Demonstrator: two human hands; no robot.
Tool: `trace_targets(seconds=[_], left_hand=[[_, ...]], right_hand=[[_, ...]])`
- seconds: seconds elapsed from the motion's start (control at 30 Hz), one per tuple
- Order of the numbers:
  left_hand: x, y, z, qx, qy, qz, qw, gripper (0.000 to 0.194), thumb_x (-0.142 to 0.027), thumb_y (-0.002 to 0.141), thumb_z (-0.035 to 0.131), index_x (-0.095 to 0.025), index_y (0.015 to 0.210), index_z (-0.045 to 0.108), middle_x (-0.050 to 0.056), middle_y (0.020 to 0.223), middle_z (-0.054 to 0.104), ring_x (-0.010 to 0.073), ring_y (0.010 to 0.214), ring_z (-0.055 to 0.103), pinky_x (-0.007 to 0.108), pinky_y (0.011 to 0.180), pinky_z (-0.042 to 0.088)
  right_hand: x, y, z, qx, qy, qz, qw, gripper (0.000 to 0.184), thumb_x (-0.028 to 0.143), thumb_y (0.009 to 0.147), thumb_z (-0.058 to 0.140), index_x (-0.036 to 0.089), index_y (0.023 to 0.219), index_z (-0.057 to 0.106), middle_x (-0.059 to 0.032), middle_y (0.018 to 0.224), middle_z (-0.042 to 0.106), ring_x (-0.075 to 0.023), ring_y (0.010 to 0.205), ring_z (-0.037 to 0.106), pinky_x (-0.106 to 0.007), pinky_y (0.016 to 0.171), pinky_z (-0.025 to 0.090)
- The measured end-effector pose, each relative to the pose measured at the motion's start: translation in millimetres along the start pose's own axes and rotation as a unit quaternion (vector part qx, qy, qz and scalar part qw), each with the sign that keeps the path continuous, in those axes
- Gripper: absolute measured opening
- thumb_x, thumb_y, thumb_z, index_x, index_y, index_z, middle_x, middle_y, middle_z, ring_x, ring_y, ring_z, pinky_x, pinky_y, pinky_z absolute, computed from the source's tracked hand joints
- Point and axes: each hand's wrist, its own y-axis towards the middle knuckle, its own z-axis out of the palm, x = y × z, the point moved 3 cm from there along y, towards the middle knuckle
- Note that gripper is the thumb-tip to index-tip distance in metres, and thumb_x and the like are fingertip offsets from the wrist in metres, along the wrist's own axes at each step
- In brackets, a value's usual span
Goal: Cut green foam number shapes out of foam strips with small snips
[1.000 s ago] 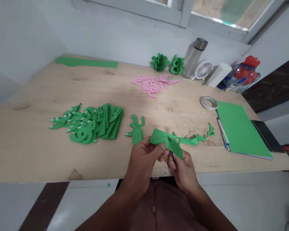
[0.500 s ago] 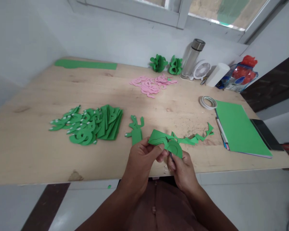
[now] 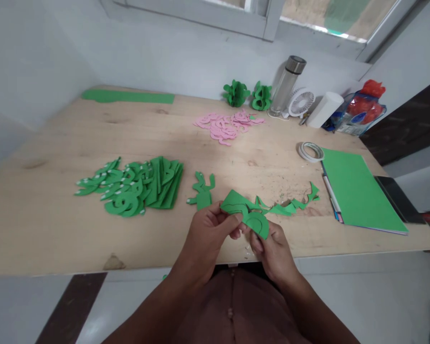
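My left hand (image 3: pixel 208 234) pinches a green paper sheet (image 3: pixel 244 212) with a curved shape drawn on it, held just above the near table edge. My right hand (image 3: pixel 272 248) is closed under the same sheet, gripping what looks like scissors, mostly hidden by the paper. A green cut-out (image 3: pixel 202 190) lies flat just left of the hands. Jagged green offcuts (image 3: pixel 294 203) trail to the right of the held sheet.
A pile of green cut-outs (image 3: pixel 132 188) lies at left, pink cut-outs (image 3: pixel 225 125) farther back. Two green paper flowers (image 3: pixel 249 94), a bottle (image 3: pixel 286 86), a small fan (image 3: pixel 301 102) and a tape roll (image 3: pixel 311 152) stand at the back right. A green folder (image 3: pixel 358 188) lies at right.
The hands and the green sheet have shifted very slightly up and left. The grip looks the same.
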Motion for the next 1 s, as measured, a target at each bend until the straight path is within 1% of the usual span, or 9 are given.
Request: trace_targets(seconds=[0.13,0.4,0.57,0.77,0.83,0.93,1.0], left_hand=[[-1.8,2.2,-1.6,-0.001,0.013,-0.005,1.000,0.008,-0.022,0.067,0.072,-0.017,0.063,0.067,-0.001,0.053,0.065,0.0110,0.050,0.052,0.023,0.052,0.041],[-3.2,2.9,-2.1,0.000,0.018,-0.008,1.000,0.008,-0.023,0.065,0.072,-0.017,0.063,0.068,0.000,0.054,0.066,0.0113,0.050,0.053,0.023,0.052,0.042],[-1.2,3.8,-2.0,0.002,0.012,-0.009,1.000,0.009,-0.023,0.066,0.073,-0.017,0.063,0.068,-0.001,0.053,0.066,0.0108,0.050,0.052,0.023,0.051,0.042],[-2.2,2.0,-3.2,0.005,0.016,-0.010,1.000,0.009,-0.024,0.066,0.073,-0.017,0.064,0.068,0.000,0.054,0.066,0.0112,0.050,0.053,0.024,0.052,0.042],[-3.0,2.3,-2.9,0.007,0.018,-0.010,1.000,0.009,-0.024,0.066,0.073,-0.017,0.064,0.068,0.000,0.054,0.067,0.0115,0.051,0.053,0.024,0.052,0.042],[-3.4,3.0,-2.6,0.007,0.018,-0.011,1.000,0.009,-0.024,0.066,0.074,-0.017,0.064,0.068,0.000,0.054,0.067,0.0119,0.051,0.054,0.024,0.052,0.042],[-3.0,3.1,-3.1,0.006,0.019,-0.012,1.000,0.009,-0.024,0.066,0.073,-0.017,0.063,0.068,0.000,0.054,0.067,0.0118,0.051,0.054,0.024,0.052,0.043]], right_hand=[[0.2,0.4,-0.4,0.000,-0.004,-0.002,1.000,0.050,0.050,0.091,0.060,0.021,0.054,0.043,0.0077,0.046,0.033,-0.0088,0.045,0.022,-0.025,0.044,0.017],[-1.8,0.9,0.9,-0.006,0.005,0.005,1.000,0.048,0.051,0.091,0.061,0.021,0.057,0.047,0.0082,0.046,0.032,-0.0088,0.045,0.021,-0.025,0.044,0.017],[-3.0,1.1,0.7,-0.005,0.003,-0.006,1.000,0.053,0.053,0.091,0.060,0.021,0.053,0.041,0.0074,0.046,0.032,-0.0092,0.045,0.023,-0.025,0.045,0.018],[-0.9,0.3,-0.7,-0.017,-0.018,-0.014,1.000,0.054,0.054,0.091,0.060,0.021,0.053,0.041,0.0074,0.045,0.032,-0.0091,0.045,0.023,-0.025,0.044,0.020],[-0.1,-0.1,0.1,-0.019,-0.021,-0.011,1.000,0.054,0.055,0.090,0.061,0.022,0.052,0.041,0.0074,0.045,0.032,-0.0091,0.044,0.023,-0.025,0.043,0.019],[-0.7,-0.4,1.5,-0.017,-0.019,-0.002,1.000,0.051,0.056,0.090,0.060,0.021,0.055,0.045,0.0078,0.045,0.033,-0.0091,0.044,0.022,-0.025,0.043,0.018],[-1.4,-0.6,1.9,-0.015,-0.018,-0.001,1.000,0.052,0.057,0.090,0.060,0.021,0.055,0.044,0.0078,0.045,0.033,-0.0090,0.044,0.022,-0.024,0.043,0.018]])
